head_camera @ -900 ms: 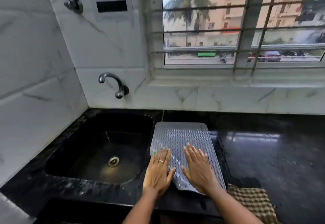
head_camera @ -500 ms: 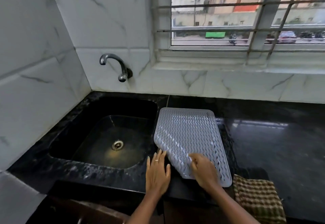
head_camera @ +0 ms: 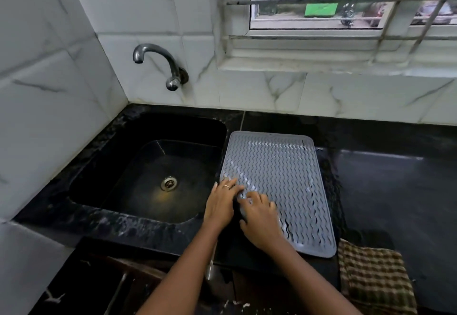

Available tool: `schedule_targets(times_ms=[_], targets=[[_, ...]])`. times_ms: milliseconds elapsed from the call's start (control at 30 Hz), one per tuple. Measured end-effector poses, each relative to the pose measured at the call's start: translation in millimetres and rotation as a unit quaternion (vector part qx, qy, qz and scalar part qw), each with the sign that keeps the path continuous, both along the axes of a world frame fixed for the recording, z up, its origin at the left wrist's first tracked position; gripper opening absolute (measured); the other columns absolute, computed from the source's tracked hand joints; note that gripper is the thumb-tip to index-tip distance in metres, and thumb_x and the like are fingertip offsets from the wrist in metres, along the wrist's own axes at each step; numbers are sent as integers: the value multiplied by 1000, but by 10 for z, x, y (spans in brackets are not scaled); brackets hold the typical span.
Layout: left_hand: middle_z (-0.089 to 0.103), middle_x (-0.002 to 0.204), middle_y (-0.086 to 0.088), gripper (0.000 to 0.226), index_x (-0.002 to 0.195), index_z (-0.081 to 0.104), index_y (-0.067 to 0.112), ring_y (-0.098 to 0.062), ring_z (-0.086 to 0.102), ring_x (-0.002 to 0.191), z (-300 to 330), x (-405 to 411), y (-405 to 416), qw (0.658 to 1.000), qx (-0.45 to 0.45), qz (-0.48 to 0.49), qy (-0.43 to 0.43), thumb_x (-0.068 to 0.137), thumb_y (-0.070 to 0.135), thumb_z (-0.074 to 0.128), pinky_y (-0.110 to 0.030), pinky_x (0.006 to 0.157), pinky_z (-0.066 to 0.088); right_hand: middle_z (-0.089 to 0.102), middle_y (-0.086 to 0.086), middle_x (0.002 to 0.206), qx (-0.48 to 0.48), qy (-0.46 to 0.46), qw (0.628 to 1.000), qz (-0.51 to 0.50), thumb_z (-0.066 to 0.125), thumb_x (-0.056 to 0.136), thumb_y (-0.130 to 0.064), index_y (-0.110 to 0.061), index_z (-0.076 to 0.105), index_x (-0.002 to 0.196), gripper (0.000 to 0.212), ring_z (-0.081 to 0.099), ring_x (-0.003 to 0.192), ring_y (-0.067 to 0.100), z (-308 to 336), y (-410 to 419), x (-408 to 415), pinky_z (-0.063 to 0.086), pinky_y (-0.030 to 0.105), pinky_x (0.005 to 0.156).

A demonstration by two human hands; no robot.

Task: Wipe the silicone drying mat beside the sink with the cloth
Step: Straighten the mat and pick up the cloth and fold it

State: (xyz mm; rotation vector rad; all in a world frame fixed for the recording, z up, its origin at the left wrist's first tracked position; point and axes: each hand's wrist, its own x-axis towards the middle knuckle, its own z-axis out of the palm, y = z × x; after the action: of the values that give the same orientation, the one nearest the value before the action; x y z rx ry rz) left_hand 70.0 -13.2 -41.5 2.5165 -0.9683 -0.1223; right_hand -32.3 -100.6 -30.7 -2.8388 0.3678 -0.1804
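Observation:
The grey ribbed silicone drying mat (head_camera: 279,173) lies on the black counter just right of the sink (head_camera: 158,173). Both hands meet at its near-left part. My left hand (head_camera: 220,203) rests with its fingers spread flat on the mat's left edge. My right hand (head_camera: 259,218) has curled fingers on the mat's near-left corner, which is hidden under it, with a dark gap showing between the two hands. The brown checked cloth (head_camera: 371,277) lies untouched at the counter's front edge, right of the mat's near corner.
A chrome tap (head_camera: 163,67) juts from the tiled wall over the black sink. Glossy black counter (head_camera: 395,191) stretches right of the mat. A barred window (head_camera: 346,5) runs along the back wall. A cabinet front sits below the counter edge.
Both hands have moved together onto the mat's near-left part. My left hand came off the counter onto the mat's edge. The lifted corner now sits lower, and the view has tilted down.

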Motion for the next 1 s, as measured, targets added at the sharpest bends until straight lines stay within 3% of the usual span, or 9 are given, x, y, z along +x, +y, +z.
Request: schedule_targets(times_ms=[133, 233, 333, 467, 567, 633, 733, 900, 1000], targets=[[64, 113, 9, 29, 104, 66, 29, -9, 52, 117, 74, 118, -16, 1000, 0, 10, -4, 86, 8, 56, -39, 121, 6, 45, 3, 128, 8, 48, 999, -15, 62, 84, -34, -26, 32, 135, 60, 42, 116, 23, -100, -104, 59, 40, 35, 91], [66, 113, 11, 21, 106, 67, 31, -8, 51, 118, 190, 237, -24, 999, 36, -11, 23, 89, 21, 62, -44, 119, -4, 57, 3, 116, 66, 0, 997, -36, 55, 88, -24, -22, 43, 128, 42, 53, 101, 22, -66, -193, 123, 44, 32, 76], [66, 115, 11, 23, 110, 66, 31, -7, 53, 119, 410, 332, -109, 998, -7, -4, 65, 87, 31, 65, -45, 117, -10, 64, 2, 90, 191, -34, 973, -123, 48, 93, -28, -22, 56, 113, 22, 59, 77, 21, 52, -354, 196, 40, 30, 59], [70, 110, 11, 22, 97, 73, 34, -5, 54, 117, 657, 362, -214, 996, -31, 5, 81, 82, 26, 58, -43, 116, -16, 68, 10, 82, 344, -49, 924, -162, 42, 95, -30, -14, 63, 91, 27, 62, 73, 26, 158, -513, 189, 49, 41, 69], [69, 114, 12, 24, 94, 73, 34, -5, 54, 118, 711, 302, -221, 993, 63, -19, 97, 86, 22, 54, -42, 119, 3, 67, 6, 84, 294, 14, 948, -124, 48, 93, -31, -19, 60, 83, 20, 60, 74, 20, 134, -514, 126, 49, 37, 70], [67, 118, 10, 21, 105, 70, 31, -10, 57, 116, 648, 214, -182, 977, 139, -37, 158, 90, 24, 58, -39, 111, 26, 62, 1, 100, 247, 93, 961, -78, 58, 88, -30, -24, 62, 87, 7, 55, 100, 20, 47, -466, 75, 48, 39, 85], [60, 121, 2, 24, 110, 66, 26, -17, 54, 116, 469, 49, -97, 960, 189, -48, 201, 86, 21, 66, -37, 99, 46, 45, -1, 124, 163, 138, 975, -61, 64, 82, -32, -30, 61, 102, 21, 33, 123, 21, -65, -374, 5, 35, 44, 100], [51, 126, -2, 22, 110, 62, 29, -22, 41, 124, 338, -58, -59, 977, 160, -24, 141, 88, 22, 61, -39, 100, 42, 43, 0, 129, 168, 113, 978, -56, 63, 83, -32, -29, 58, 116, 33, 31, 124, 21, -88, -349, -69, 32, 41, 101], [52, 130, -4, 22, 111, 64, 28, -24, 39, 128, 323, -188, -180, 981, 137, 11, 136, 91, 31, 57, -39, 102, 37, 55, 7, 115, 213, 105, 971, -20, 62, 85, -21, -16, 66, 109, 25, 41, 110, 19, -45, -396, -133, 34, 36, 100]])
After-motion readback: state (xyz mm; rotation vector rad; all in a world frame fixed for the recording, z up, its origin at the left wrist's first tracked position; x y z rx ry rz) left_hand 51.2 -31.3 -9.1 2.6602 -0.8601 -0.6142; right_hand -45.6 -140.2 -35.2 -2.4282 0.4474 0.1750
